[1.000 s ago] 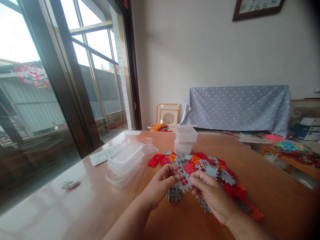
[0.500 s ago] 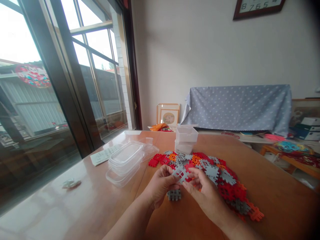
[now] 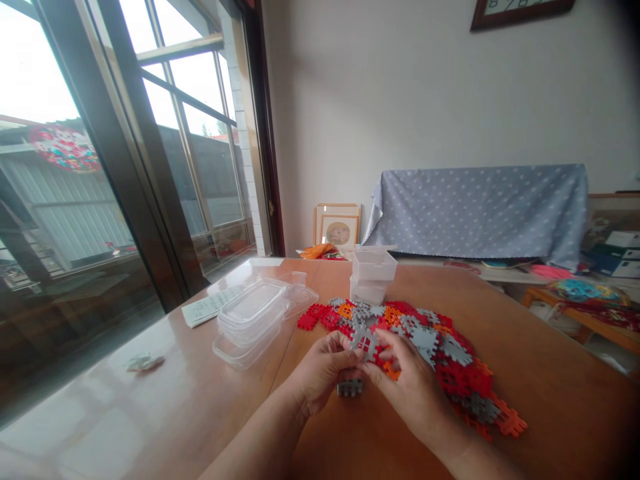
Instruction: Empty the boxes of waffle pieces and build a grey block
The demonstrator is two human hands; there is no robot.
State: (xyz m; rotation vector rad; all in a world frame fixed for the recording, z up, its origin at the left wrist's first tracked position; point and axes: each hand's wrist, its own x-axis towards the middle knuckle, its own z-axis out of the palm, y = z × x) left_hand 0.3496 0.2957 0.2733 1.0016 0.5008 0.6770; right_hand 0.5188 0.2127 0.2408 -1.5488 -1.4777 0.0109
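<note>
A grey toothed plastic building piece [image 3: 365, 343] with square openings is held up in front of the pile. My left hand [image 3: 326, 368] pinches its left side between thumb and fingers. On its right and lower edge, the thumb and fingers of my right hand [image 3: 406, 372] close on the same piece. Just below my hands a grey block of such pieces [image 3: 349, 387] rests on the table, partly hidden by my left hand. Behind and to the right spreads a pile of interlocking pieces [image 3: 425, 343] in red, grey and orange.
Clear plastic containers and lids [image 3: 255, 313] lie left of the pile, beside a paper sheet with writing [image 3: 213, 307]. Two stacked translucent boxes [image 3: 374, 265] stand behind the pile. A small crumpled packet [image 3: 145, 361] is at the left on the wooden table [image 3: 320, 443].
The grey piece has turned a little and stands more upright between my fingers. Both hands stay close together in nearly the same place. The view has shifted slightly.
</note>
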